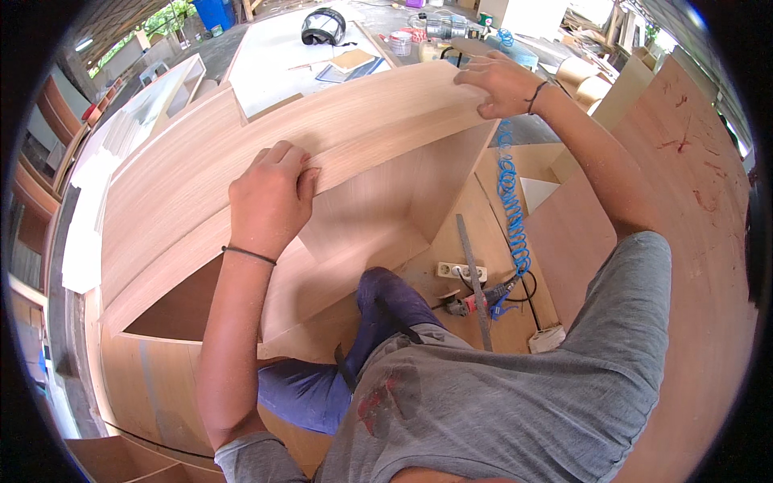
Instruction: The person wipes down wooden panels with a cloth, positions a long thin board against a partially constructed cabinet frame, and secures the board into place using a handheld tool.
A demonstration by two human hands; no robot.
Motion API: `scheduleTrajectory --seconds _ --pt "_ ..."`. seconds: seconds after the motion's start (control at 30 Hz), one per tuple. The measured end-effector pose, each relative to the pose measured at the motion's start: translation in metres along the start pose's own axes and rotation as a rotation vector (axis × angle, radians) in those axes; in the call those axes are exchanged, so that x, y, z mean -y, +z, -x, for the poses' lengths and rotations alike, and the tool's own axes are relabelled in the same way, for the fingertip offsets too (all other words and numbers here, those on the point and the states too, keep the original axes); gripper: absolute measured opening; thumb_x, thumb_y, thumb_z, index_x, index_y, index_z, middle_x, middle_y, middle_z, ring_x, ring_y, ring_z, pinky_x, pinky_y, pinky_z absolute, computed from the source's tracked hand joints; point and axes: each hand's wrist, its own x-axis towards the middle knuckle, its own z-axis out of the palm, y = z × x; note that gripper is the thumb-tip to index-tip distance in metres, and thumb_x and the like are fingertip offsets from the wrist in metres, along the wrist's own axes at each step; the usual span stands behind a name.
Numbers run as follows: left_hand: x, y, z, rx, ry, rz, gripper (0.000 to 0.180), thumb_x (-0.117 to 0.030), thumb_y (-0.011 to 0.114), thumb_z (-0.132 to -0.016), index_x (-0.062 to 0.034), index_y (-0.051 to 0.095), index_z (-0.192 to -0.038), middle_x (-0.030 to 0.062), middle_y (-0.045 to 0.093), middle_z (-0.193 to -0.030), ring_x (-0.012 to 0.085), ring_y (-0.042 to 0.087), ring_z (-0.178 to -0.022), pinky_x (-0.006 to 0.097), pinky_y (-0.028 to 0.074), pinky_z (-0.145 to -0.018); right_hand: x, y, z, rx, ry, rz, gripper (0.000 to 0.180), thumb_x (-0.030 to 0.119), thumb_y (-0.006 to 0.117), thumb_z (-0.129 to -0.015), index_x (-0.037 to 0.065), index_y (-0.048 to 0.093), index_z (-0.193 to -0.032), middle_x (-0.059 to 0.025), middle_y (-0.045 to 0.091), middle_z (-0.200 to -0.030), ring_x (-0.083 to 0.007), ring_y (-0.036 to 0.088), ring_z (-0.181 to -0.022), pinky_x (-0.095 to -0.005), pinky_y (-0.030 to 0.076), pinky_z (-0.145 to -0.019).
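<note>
A long pale wood-grain panel (378, 101) lies across the top front of an open wooden cabinet (362, 209). My left hand (270, 193) is closed on the panel's near edge around its middle, fingers curled on top and thumb at the front. At the right end, my right hand (507, 84) grips the panel's corner, fingers over the top and thumb lower down. Beneath the panel the cabinet shows open compartments, and my bent knee (386, 294) is in front of them. Both palms are hidden.
Right of my knee lie a red and black power tool (475, 302), a long metal strip (473, 274) and a white power strip (451, 270). A coiled blue air hose (509, 201) hangs beside the cabinet. Behind, a white table (274, 60) bears a face shield (324, 28) and notebooks (352, 60).
</note>
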Motion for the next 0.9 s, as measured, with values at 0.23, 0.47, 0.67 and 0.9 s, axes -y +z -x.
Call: scheduleTrajectory --seconds 0.23,0.47,0.67,0.9 --pt "0.002 0.000 0.002 -0.009 0.008 -0.019 0.014 -0.019 0.062 -0.079 -0.0083 0.061 -0.086 0.0059 0.062 -0.085 0.0258 0.060 -0.079 0.037 0.049 -0.062 0.026 -0.011 -0.036 0.230 -0.112 0.084 0.042 0.016 0.063 -0.058 0.008 0.054 -0.099 -0.0122 0.058 -0.084 -0.0301 0.054 -0.086 -0.0411 0.038 -0.088" --pt "0.002 0.000 0.001 0.008 -0.024 -0.043 0.017 -0.022 0.062 -0.079 -0.0083 0.061 -0.089 0.0057 0.063 -0.087 0.0260 0.061 -0.082 0.038 0.050 -0.065 0.061 -0.024 -0.056 0.357 0.019 0.022 0.039 0.009 0.065 -0.062 0.006 0.057 -0.100 -0.0149 0.062 -0.087 -0.0331 0.058 -0.087 -0.0415 0.046 -0.078" --pt "0.016 -0.007 -0.005 0.080 0.001 0.010 0.026 -0.027 0.063 -0.079 -0.0068 0.064 -0.095 0.0113 0.064 -0.092 0.0291 0.061 -0.088 0.038 0.049 -0.075 0.066 -0.013 -0.060 0.318 0.073 0.085 0.040 0.006 0.061 -0.064 0.006 0.057 -0.103 -0.0165 0.062 -0.091 -0.0349 0.059 -0.086 -0.0425 0.047 -0.077" --pt "0.029 -0.043 -0.019 0.450 -0.128 -0.002 0.033 -0.026 0.065 -0.077 -0.0014 0.065 -0.100 0.0154 0.063 -0.106 0.0320 0.059 -0.097 0.037 0.047 -0.084 0.063 -0.004 -0.045 0.218 -0.040 0.077 0.049 0.004 0.055 -0.065 0.008 0.052 -0.114 -0.0162 0.060 -0.095 -0.0358 0.059 -0.084 -0.0427 0.047 -0.075"
